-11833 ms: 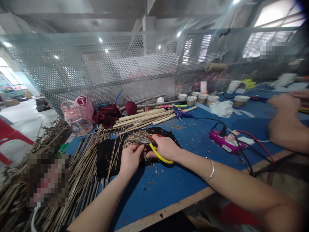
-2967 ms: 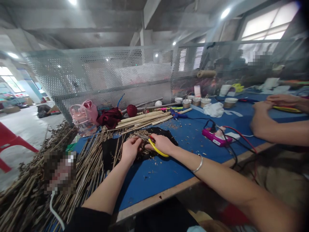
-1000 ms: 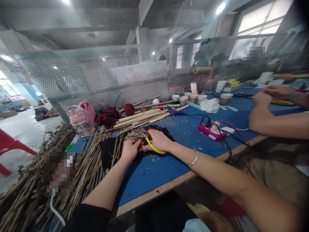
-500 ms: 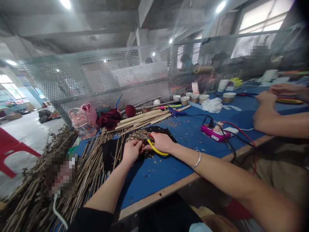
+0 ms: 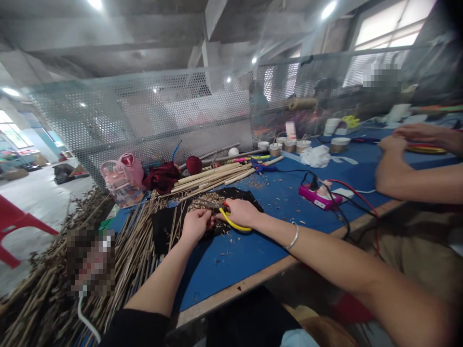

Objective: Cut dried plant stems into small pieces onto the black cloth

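Observation:
My right hand (image 5: pixel 240 213) is wrapped round a pair of yellow-handled shears (image 5: pixel 233 224), their dark metal blades pointing left. Close beside it, my left hand (image 5: pixel 196 224) is closed in a pinch just below the blades. Whatever its fingertips hold is too small and hidden to make out. Under both hands lies a black cloth (image 5: pixel 161 226), with a heap of short cut plant bits (image 5: pixel 213 198) on it. A few thin dry stalks (image 5: pixel 177 219) cross the cloth to the left of my left hand.
Long dry stalks (image 5: pixel 132 250) fill the left side. Behind are pale peeled sticks (image 5: pixel 206 178), a blue glue gun (image 5: pixel 263 167) and a pink bag (image 5: pixel 123 178). A purple power strip (image 5: pixel 318 198) with cables sits right, near another person's forearm (image 5: pixel 415 180).
The whole view has shifted slightly. Both hands keep nearly the same place over the cloth, the shears still in my right hand.

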`<state>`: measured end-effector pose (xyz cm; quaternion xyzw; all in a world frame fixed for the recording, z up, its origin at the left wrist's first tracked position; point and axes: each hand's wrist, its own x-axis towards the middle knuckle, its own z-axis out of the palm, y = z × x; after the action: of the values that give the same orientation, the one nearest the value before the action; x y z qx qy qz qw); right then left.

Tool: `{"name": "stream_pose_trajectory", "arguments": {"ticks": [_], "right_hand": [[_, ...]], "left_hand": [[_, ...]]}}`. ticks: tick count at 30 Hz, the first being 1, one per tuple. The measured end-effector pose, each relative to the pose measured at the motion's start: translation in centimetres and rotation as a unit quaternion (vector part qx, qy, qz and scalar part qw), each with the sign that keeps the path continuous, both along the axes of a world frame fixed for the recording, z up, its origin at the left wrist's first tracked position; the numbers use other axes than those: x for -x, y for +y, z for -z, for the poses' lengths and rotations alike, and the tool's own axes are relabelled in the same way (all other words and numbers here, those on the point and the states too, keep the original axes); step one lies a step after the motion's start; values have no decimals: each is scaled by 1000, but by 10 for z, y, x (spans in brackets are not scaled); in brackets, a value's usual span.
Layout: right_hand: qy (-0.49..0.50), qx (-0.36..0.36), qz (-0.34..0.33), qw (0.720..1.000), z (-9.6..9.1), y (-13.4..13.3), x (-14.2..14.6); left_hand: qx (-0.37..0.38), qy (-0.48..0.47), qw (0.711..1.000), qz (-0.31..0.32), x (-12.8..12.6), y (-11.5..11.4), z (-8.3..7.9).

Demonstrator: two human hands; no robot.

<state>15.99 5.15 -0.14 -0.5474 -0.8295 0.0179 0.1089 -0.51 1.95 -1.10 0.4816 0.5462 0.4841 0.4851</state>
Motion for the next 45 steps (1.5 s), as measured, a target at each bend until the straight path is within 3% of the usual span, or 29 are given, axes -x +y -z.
{"name": "stream_pose_trajectory", "arguments": {"ticks": [17,23,33,45], "right_hand": [[11,6,-5,1000,1,4,-1],[18,-16,2,1000,-3,4,-2],[50,-46,-48,997,-4,0,0],[21,-35,-30,999,-1,-1,3]], "left_hand": [[11,5,1000,3,0,-2,-6],[-8,-42,999,-25,-3,-2,-7],[8,-107,994,-20,-4,1,-1],[-11,-57,998,-8,-4,-2,-3]]}}
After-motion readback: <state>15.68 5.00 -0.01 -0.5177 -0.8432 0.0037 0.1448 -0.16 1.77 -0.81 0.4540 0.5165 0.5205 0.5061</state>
